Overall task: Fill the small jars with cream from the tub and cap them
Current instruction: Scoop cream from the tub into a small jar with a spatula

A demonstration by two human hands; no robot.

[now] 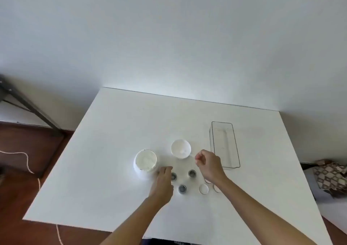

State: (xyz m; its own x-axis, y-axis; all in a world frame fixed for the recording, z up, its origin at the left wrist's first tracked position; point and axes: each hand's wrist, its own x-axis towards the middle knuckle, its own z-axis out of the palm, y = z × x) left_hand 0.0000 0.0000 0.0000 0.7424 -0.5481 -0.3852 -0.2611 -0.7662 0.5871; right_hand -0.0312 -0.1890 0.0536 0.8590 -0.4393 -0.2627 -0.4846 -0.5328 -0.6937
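Scooping stage: tub [146, 160] open, three small jars [182, 189] uncapped just beside it.
Left hand [163, 177] steadies a jar, grip unclear; right hand [207, 163] pinches something thin, unidentifiable. Best: small loads, jar kept upright.

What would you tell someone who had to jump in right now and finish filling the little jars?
Left hand: resting on the table between the open cream tub and the nearest small jar; I can't tell if it grips anything.
Right hand: raised, fingers pinched, perhaps on something thin; too blurred to say.
The tub's lid lies upside down behind the jars.
Three small jars stand open: the one by the left hand, one further right, one nearest.
Small white caps lie loose to the right, a clear tray beyond.
Done: tub opened.
Left: no jar looks filled or capped.
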